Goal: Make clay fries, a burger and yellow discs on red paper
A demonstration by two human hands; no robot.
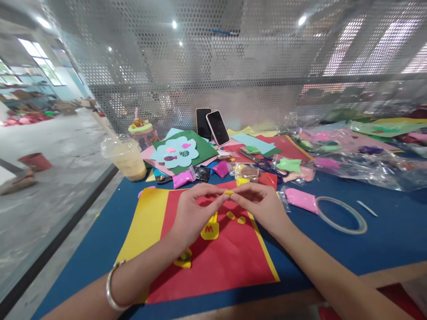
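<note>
Between the fingertips of my left hand (200, 206) and my right hand (262, 204) is a small piece of yellow modelling clay (228, 192), pinched from both sides. Below the hands lies a red sheet (227, 271) over a yellow sheet (147, 218). A yellow clay fries box (210, 231) with a red M rests on the red sheet, partly behind my left thumb. Two flat yellow clay pieces, one left (230, 215) and one right (241, 220), lie beside it. A yellow clay figure with green bits (184, 258) is partly hidden by my left forearm.
A cup with a straw (125, 158) stands at the back left. Two phones (217, 127) lean against the perforated screen. Scissors (263, 164), clay packets (302, 201) and coloured paper (207, 151) crowd the back. A tape roll (342, 215) and a white strip (367, 208) lie right.
</note>
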